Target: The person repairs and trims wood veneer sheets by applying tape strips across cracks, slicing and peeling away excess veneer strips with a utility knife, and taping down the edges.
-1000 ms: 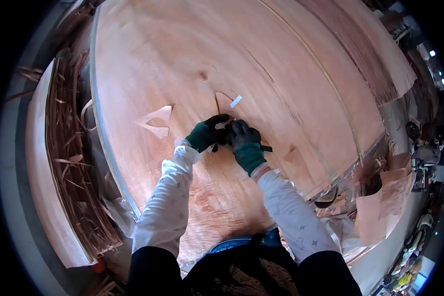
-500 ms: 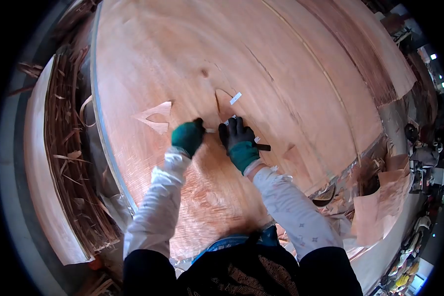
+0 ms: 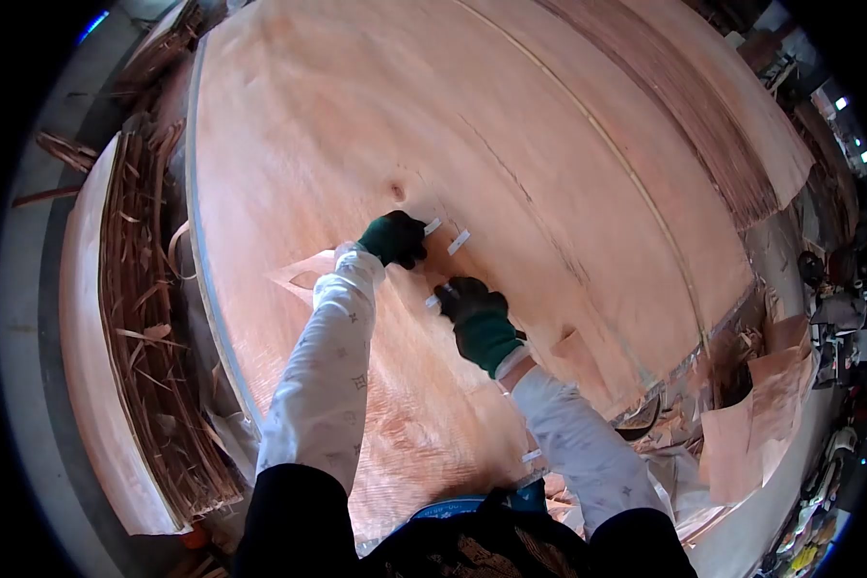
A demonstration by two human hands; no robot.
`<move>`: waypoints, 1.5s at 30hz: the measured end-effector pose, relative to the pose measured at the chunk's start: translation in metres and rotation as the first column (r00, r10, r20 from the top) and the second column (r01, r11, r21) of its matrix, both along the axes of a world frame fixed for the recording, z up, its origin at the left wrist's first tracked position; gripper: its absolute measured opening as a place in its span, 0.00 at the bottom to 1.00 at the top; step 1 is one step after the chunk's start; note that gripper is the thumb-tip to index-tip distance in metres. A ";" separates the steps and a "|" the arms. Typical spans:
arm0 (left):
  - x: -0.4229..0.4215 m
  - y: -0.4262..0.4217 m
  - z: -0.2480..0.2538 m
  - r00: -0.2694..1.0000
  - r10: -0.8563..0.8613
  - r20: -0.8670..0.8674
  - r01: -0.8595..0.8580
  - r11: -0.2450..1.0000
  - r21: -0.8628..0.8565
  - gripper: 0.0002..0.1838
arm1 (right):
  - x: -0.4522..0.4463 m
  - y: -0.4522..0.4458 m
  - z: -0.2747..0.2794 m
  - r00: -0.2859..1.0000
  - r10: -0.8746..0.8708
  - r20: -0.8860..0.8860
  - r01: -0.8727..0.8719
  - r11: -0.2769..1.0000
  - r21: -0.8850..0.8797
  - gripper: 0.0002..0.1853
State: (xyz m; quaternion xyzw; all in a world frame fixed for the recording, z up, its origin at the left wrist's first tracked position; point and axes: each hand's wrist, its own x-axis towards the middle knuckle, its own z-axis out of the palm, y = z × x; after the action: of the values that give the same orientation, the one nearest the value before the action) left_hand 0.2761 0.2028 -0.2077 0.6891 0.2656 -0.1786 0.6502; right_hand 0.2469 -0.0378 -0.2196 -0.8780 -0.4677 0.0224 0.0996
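A large sheet of wood veneer (image 3: 308, 125) lies in front of me, with a knot and several cracks. My left hand (image 3: 393, 239), in a green and black glove, is closed at a white tape piece (image 3: 433, 227) near the knot. Another white tape strip (image 3: 459, 242) is stuck just right of it. My right hand (image 3: 472, 313), gloved alike, is closed lower down, with a small white piece (image 3: 433, 302) at its fingertips. A dark object shows partly beneath that hand. Beside my left forearm lies a torn veneer scrap (image 3: 303, 275) with a pointed hole.
Stacked veneer strips (image 3: 144, 337) stand left of the sheet. Torn veneer pieces (image 3: 756, 414) and a dark curved object (image 3: 639, 416) are at the right. A small white piece (image 3: 532, 455) lies near my body. Mixed items line the far right.
My left hand has moved up and right to the tape near the knot. My right hand has moved down, away from the upper tape. The view has shifted slightly.
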 end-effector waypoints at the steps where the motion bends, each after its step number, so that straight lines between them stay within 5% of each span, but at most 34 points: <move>1: 0.000 0.002 -0.003 0.999 0.030 -0.038 -0.031 0.999 -0.036 0.15 | 0.013 0.010 0.009 0.992 -0.103 -0.066 0.093 0.986 -0.142 0.22; 3: -0.002 0.003 -0.008 0.999 0.033 -0.011 -0.033 0.999 -0.025 0.14 | 0.030 0.007 0.019 0.991 -0.125 0.050 0.115 0.980 0.163 0.22; 6: -0.008 0.004 -0.013 0.995 0.092 0.032 -0.090 0.993 -0.075 0.12 | 0.051 0.037 0.006 0.966 -0.136 0.220 0.074 0.961 0.266 0.22; 10: -0.011 0.002 -0.003 0.994 -0.019 0.104 0.017 1.000 0.020 0.11 | 0.067 0.071 -0.029 0.939 -0.006 0.344 -0.051 0.986 0.156 0.22; 13: -0.022 0.012 -0.009 1.000 0.020 0.004 -0.019 0.996 -0.092 0.10 | 0.066 0.076 -0.041 0.935 -0.007 0.354 -0.071 0.976 0.206 0.21; 14: -0.031 0.022 -0.025 0.930 -0.264 0.258 0.233 0.962 0.144 0.11 | 0.066 0.077 -0.040 0.956 0.001 0.294 -0.022 0.997 0.068 0.20; 16: -0.046 0.037 -0.050 0.670 -0.554 0.494 0.261 0.799 0.541 0.16 | 0.064 0.079 -0.041 0.938 0.010 0.346 -0.023 0.999 0.034 0.20; 18: -0.047 0.037 -0.049 0.795 -0.361 0.488 0.158 0.900 0.407 0.18 | 0.065 0.082 -0.039 0.936 0.023 0.352 -0.024 1.000 0.001 0.20; 20: -0.042 0.016 -0.011 0.979 0.154 0.132 -0.145 0.987 -0.075 0.21 | 0.064 0.085 -0.039 0.953 0.033 0.301 -0.022 0.999 -0.040 0.20; 21: -0.042 0.010 -0.005 0.932 0.335 -0.141 -0.361 0.898 -0.250 0.23 | 0.062 0.084 -0.034 0.949 0.055 0.310 -0.039 0.998 -0.057 0.20; 27: -0.081 -0.007 0.012 0.922 0.361 0.141 -0.367 0.930 0.017 0.21 | 0.055 0.092 -0.027 0.971 0.058 0.234 -0.015 0.983 -0.184 0.19; 29: -0.123 -0.019 -0.009 0.761 0.482 0.434 -0.502 0.861 -0.076 0.19 | 0.050 0.097 -0.014 0.989 0.020 0.149 0.017 0.970 -0.241 0.19; 31: -0.156 -0.045 -0.014 0.731 0.264 0.629 -0.576 0.733 0.361 0.19 | 0.043 0.099 -0.014 0.992 0.025 0.127 0.016 0.951 -0.308 0.21; 32: -0.172 -0.058 -0.010 0.751 0.125 0.648 -0.589 0.571 0.572 0.21 | 0.040 0.101 -0.014 0.993 0.008 0.120 0.031 0.946 -0.322 0.22; 33: -0.185 -0.075 0.003 0.832 -0.055 0.552 -0.499 0.359 0.789 0.24 | 0.038 0.103 -0.012 0.994 -0.012 0.111 0.049 0.941 -0.336 0.23; 37: -0.212 -0.125 -0.026 0.981 -0.146 0.125 -0.121 0.037 0.992 0.31 | 0.042 0.140 -0.044 0.992 -0.122 0.024 0.121 0.896 -0.428 0.23; 38: -0.212 -0.129 -0.029 0.986 -0.136 0.091 -0.088 0.032 0.996 0.31 | 0.030 0.135 -0.042 0.962 -0.115 0.247 0.211 0.889 -0.406 0.22; 40: -0.216 -0.128 -0.039 0.983 -0.161 0.083 -0.089 -0.027 0.996 0.30 | -0.027 0.130 -0.020 0.970 -0.145 0.196 0.184 0.963 -0.197 0.22; 41: -0.230 -0.110 -0.083 0.982 -0.173 0.079 -0.094 -0.078 0.993 0.31 | -0.056 0.127 -0.010 0.975 -0.145 0.169 0.162 0.983 -0.090 0.22; 44: -0.229 -0.108 -0.073 0.984 -0.136 0.117 -0.122 -0.026 0.992 0.31 | -0.154 0.067 0.057 0.941 -0.198 -0.275 0.253 0.951 0.180 0.20; 45: -0.227 -0.112 -0.068 0.984 -0.126 0.126 -0.128 -0.008 0.992 0.31 | -0.168 0.040 0.067 0.888 -0.084 -0.452 0.271 0.890 0.367 0.19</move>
State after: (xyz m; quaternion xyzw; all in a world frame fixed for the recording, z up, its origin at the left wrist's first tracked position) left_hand 0.0492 0.0905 -0.2756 0.9588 0.2545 0.1261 -0.0109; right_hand 0.0790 0.0021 -0.1530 -0.8494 -0.3439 0.1017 0.3872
